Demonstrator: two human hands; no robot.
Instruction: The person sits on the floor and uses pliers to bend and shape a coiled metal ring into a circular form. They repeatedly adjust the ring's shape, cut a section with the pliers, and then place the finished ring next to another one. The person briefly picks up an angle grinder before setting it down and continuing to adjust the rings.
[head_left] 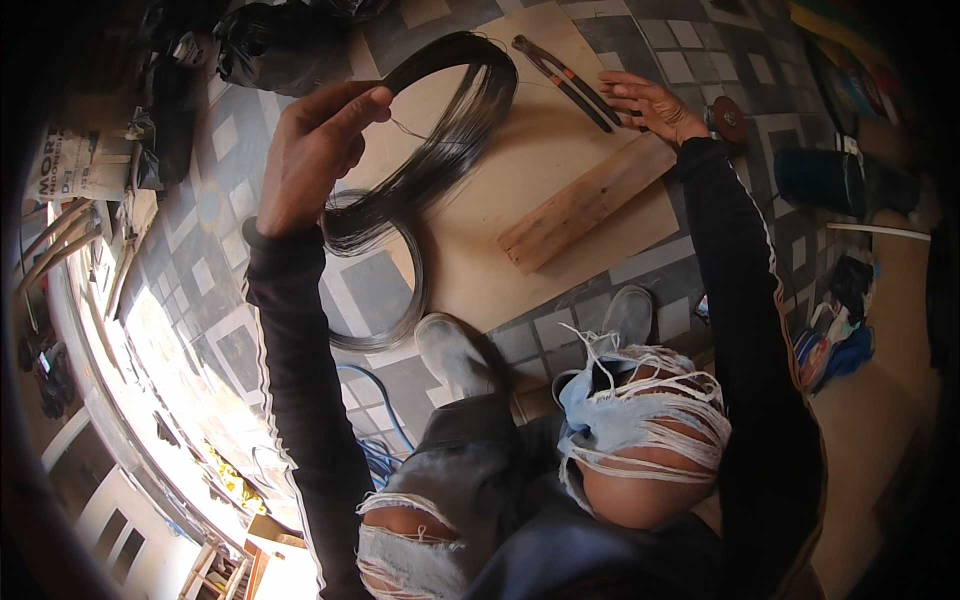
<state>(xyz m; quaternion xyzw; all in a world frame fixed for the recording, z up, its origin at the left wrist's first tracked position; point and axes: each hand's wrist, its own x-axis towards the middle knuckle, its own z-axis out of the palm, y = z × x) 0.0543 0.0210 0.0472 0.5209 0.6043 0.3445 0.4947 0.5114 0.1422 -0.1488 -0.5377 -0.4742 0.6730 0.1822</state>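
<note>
My left hand (315, 150) is closed, thumb against fingers, on a bundle of dark thin wire (460, 130), whose loops arch over a tan board (560, 240) on the floor. A second wire coil (415, 295) lies below it, near my left shoe. My right hand (655, 110) is held with fingers apart and slightly curled, holding nothing, beside long-handled pliers (560, 80) with red bands. A rough wooden block (585, 205) lies diagonally on the board below my right hand.
A reddish disc (730, 120) sits right of my right hand. Black bags (265, 50) lie at the top left, a dark container (820, 175) and cloths (840, 340) at the right. A blue hose (380, 390) lies by my left leg. A bright opening (150, 390) is at the left.
</note>
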